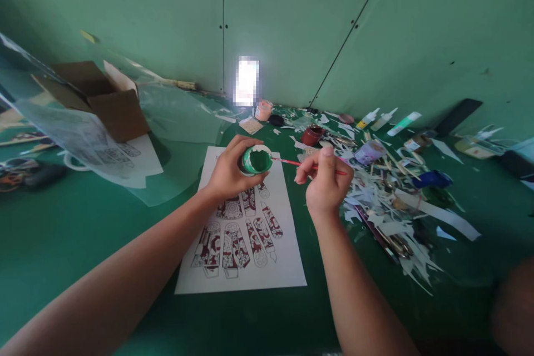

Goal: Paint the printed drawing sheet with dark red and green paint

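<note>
Tbl (62, 222): L hand (233, 169) w/ jar (256, 160) nr paper (287, 267) edge.

Looks like a small craft or painting workshop, judging by the green table (271, 322), strewn at right with paper scraps (387, 217). Also shows an open green paint jar (257, 161), a thin red brush (292, 162), a partly coloured pattern sheet (287, 267) near the middle, and slim nozzle bottles (404, 123) far right.

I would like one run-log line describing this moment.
left hand: holds green jar tilted | right hand: holds red brush, tip at jar rim | patterned sheet: on table, below hands
</note>
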Motion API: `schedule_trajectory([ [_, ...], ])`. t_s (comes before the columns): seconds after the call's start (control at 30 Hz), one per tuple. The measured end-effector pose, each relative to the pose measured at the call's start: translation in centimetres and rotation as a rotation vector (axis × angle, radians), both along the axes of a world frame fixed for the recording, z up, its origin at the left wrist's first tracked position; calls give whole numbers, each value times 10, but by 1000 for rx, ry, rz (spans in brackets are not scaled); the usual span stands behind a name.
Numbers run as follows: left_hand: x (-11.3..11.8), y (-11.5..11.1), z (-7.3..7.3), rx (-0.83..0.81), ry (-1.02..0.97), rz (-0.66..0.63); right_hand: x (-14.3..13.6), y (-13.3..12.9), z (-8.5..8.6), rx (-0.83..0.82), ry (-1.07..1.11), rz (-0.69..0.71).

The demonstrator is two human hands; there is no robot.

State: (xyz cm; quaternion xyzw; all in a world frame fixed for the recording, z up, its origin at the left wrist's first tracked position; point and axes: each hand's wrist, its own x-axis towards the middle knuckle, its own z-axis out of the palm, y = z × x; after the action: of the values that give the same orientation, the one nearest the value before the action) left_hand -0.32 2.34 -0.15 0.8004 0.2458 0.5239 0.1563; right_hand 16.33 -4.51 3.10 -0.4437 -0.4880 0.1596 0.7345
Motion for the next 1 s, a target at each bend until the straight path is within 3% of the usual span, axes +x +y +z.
schedule_trajectory([
  [0.23, 0, 2, -1, 17, 9, 20, 2, -1, 0, -10, -108, 23],
  [0.47, 1, 2, -3, 57, 25, -2, 0, 0, 0, -30, -81, -12],
  [0.83, 1, 1, -2, 46, 17, 22, 1, 4, -3, -16, 57, -80],
  [1.0, 0, 4, -3, -32, -62, 74, 8, 14, -12, -89, 198, -23],
])
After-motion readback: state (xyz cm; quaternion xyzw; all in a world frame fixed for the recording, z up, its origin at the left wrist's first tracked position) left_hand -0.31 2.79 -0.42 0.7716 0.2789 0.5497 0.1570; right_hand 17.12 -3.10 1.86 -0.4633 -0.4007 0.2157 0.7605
